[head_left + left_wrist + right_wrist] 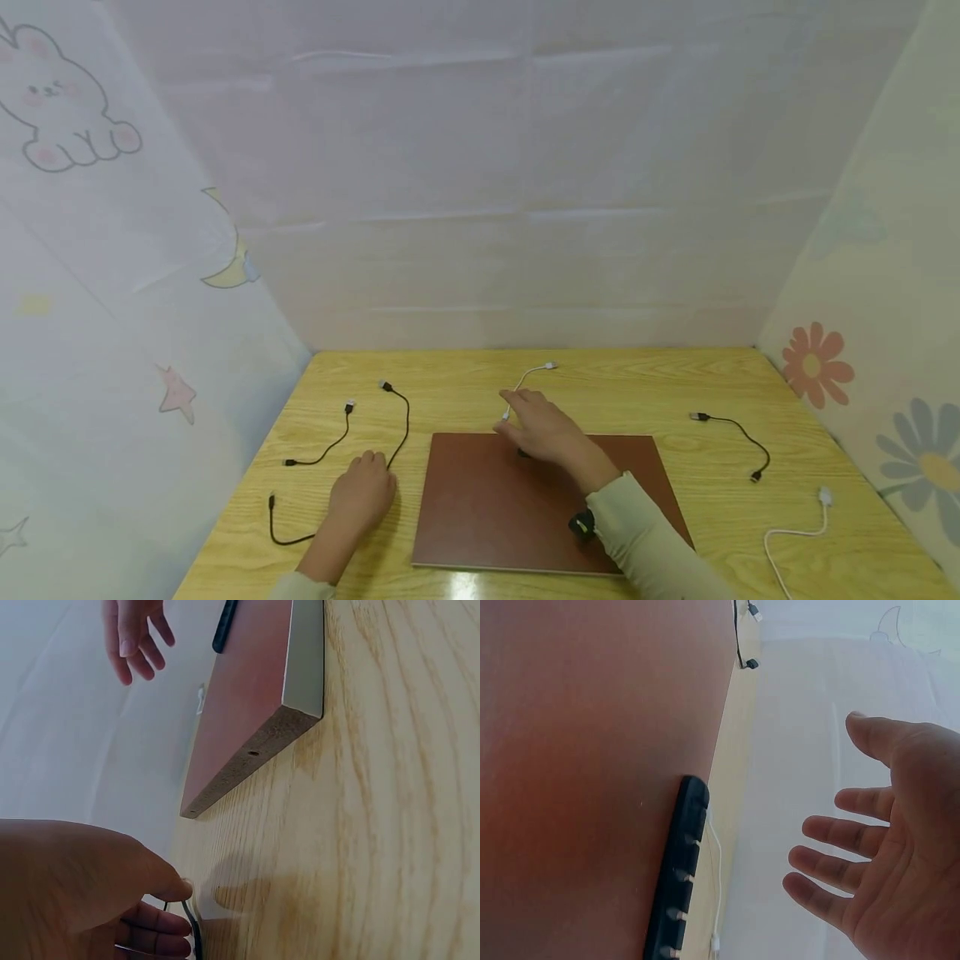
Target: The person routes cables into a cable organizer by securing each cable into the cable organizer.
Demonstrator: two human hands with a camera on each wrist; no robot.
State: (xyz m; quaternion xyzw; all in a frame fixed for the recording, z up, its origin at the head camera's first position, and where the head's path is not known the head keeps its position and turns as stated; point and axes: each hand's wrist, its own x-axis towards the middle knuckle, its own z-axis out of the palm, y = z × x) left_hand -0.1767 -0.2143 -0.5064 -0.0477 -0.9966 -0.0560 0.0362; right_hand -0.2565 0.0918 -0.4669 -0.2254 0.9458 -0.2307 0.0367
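My left hand (363, 492) is low over the table, left of the brown board. Its thumb and fingers pinch a black USB cable (407, 412), whose near end is hidden by the hand. In the left wrist view, this black cable (196, 934) passes by the thumb tip. My right hand (543, 429) hovers over the board's (480, 508) far edge with fingers spread and nothing held. Near its fingertips lies a white USB cable (531, 370). A black slotted cable holder (679, 870) sits on the board, mostly hidden from the head view.
Two more black cables lie at the left, one farther back (330, 450) and one nearer (281, 542). At the right are a black cable (738, 427) and a white cable (795, 532). Printed cloth (480, 250) hangs behind and beside the wooden table (720, 383).
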